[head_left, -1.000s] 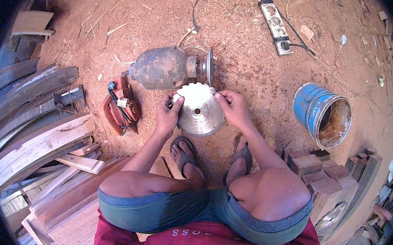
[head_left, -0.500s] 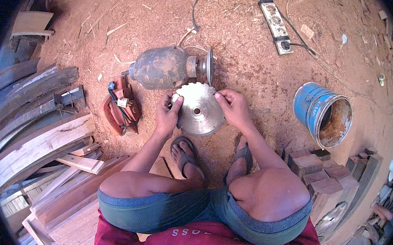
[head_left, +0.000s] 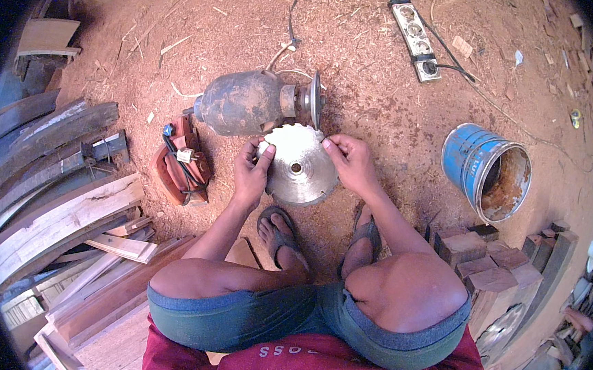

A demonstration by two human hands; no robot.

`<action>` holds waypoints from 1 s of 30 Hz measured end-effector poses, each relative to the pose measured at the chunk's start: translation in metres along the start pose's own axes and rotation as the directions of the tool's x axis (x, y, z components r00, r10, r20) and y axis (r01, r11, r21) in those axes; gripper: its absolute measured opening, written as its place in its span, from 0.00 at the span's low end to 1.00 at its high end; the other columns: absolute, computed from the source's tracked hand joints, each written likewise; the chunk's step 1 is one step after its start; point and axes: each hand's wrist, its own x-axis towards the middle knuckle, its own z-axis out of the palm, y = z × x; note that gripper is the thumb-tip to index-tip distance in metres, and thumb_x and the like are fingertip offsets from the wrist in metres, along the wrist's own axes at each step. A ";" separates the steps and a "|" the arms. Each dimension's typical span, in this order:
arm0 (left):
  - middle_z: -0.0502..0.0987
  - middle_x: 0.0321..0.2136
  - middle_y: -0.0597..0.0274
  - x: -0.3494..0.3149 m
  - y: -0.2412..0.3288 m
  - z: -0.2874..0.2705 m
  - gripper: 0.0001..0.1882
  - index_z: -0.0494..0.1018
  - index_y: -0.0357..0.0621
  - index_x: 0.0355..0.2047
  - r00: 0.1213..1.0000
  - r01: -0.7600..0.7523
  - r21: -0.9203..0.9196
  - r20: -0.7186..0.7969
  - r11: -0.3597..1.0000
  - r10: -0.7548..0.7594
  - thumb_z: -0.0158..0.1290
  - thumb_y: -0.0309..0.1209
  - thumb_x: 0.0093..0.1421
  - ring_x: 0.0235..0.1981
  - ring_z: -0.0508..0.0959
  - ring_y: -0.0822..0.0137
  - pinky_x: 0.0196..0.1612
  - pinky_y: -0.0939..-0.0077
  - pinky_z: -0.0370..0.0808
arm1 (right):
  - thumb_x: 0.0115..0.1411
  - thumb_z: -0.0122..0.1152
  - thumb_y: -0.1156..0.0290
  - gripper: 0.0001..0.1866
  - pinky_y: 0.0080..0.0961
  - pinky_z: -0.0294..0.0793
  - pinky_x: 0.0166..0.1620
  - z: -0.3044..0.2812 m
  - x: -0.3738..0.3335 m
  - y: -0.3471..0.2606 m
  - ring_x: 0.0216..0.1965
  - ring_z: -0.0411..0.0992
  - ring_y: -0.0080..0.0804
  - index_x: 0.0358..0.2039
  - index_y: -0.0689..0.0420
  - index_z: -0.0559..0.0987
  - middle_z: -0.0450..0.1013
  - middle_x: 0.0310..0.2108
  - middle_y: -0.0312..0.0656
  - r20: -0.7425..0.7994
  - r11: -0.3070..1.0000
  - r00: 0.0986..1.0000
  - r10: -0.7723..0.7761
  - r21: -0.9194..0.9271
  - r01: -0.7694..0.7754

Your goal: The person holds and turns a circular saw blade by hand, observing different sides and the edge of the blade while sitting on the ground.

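A shiny round saw blade (head_left: pixel 303 182), toothed along its rim and with a small hole at its middle, is held between my two hands over the ground. My left hand (head_left: pixel 251 169) grips its left edge, thumb on the face and fingers behind. At the upper right edge, my right hand (head_left: pixel 349 162) pinches the rim between thumb and fingertips. Just beyond the blade lies a dusty grey motor (head_left: pixel 242 101) on its side. A grinding disc (head_left: pixel 315 100) stands on edge on its shaft, close to the blade's top teeth.
An orange power tool (head_left: pixel 187 160) with a bundled cord lies left of the motor. Right stands a tipped blue bucket (head_left: pixel 468 163), rusty inside. A white power strip (head_left: pixel 415 38) lies far off. Boards (head_left: pixel 67 217) are stacked at left, wood blocks (head_left: pixel 493 267) and another saw blade (head_left: pixel 501 326) at right.
Hardly anything differs. The saw blade has shifted very slightly, while both hands keep the same hold on its rim.
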 end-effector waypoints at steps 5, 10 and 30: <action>0.77 0.37 0.63 0.000 0.002 0.001 0.14 0.71 0.36 0.48 1.000 0.002 -0.025 -0.007 1.000 -0.003 0.56 0.29 0.65 0.37 0.73 0.75 0.42 0.80 0.69 | 0.64 0.60 0.68 0.12 0.28 0.75 0.35 -0.001 0.000 -0.003 0.29 0.77 0.28 0.35 0.66 0.80 0.79 0.27 0.47 0.005 1.000 1.000 -0.004 0.009 0.003; 0.77 0.36 0.64 -0.001 0.005 0.002 0.13 0.71 0.36 0.47 1.000 0.012 -0.029 -0.007 1.000 -0.012 0.56 0.29 0.65 0.37 0.73 0.75 0.42 0.80 0.69 | 0.66 0.59 0.67 0.12 0.21 0.72 0.34 -0.001 0.001 0.003 0.30 0.74 0.18 0.38 0.65 0.80 0.79 0.28 0.39 0.008 0.998 0.998 -0.059 -0.022 0.059; 0.77 0.39 0.63 -0.021 0.060 -0.013 0.13 0.70 0.37 0.45 0.983 -0.183 0.021 0.026 0.983 0.183 0.58 0.28 0.63 0.39 0.74 0.76 0.44 0.82 0.70 | 0.64 0.61 0.70 0.09 0.21 0.73 0.38 -0.013 -0.018 -0.041 0.32 0.74 0.18 0.37 0.65 0.79 0.78 0.29 0.39 -0.011 0.976 0.991 -0.131 0.174 0.131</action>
